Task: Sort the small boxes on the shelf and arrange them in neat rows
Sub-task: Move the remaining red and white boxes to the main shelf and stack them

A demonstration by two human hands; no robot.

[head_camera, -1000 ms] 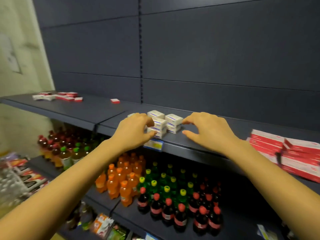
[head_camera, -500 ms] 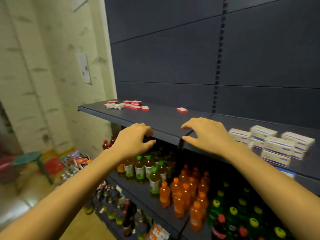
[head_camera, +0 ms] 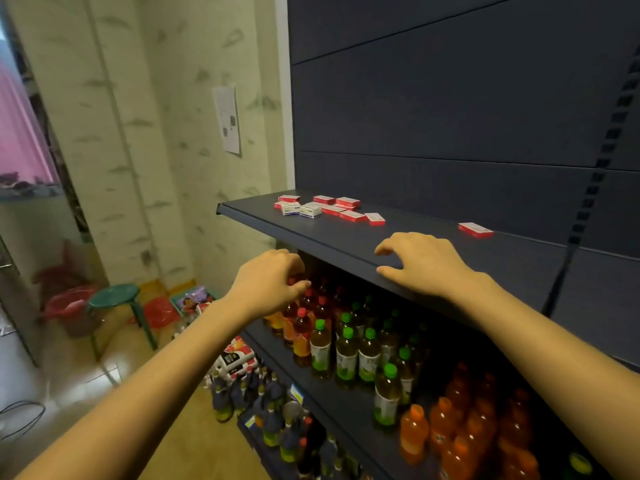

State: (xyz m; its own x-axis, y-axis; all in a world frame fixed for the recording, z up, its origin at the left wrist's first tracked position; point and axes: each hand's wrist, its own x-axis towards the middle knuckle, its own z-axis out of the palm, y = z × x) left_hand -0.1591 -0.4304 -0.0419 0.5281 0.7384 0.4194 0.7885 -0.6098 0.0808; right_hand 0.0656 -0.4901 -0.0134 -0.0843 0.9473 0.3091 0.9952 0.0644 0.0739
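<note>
A loose cluster of small boxes lies at the far left end of the dark shelf [head_camera: 346, 237]: several flat red-and-white boxes [head_camera: 348, 202] and two white-and-blue boxes [head_camera: 310, 210]. One more red box [head_camera: 475, 229] lies alone further right. My right hand [head_camera: 420, 263] hovers over the shelf's front edge, fingers loosely curled, holding nothing. My left hand [head_camera: 268, 284] hangs in front of and just below the shelf edge, fingers curled, empty. Both hands are well short of the boxes.
Below are shelves of bottles with green caps [head_camera: 346, 351], red caps and orange drinks [head_camera: 460, 420]. A green stool [head_camera: 116, 299] and a red bin [head_camera: 69, 306] stand on the floor to the left. The shelf's back wall is dark panelling.
The view has swung left along the shelf. The stacked white-and-blue boxes that my hands touched a second ago are out of view. Both hands have moved left, empty, towards the scattered boxes.
</note>
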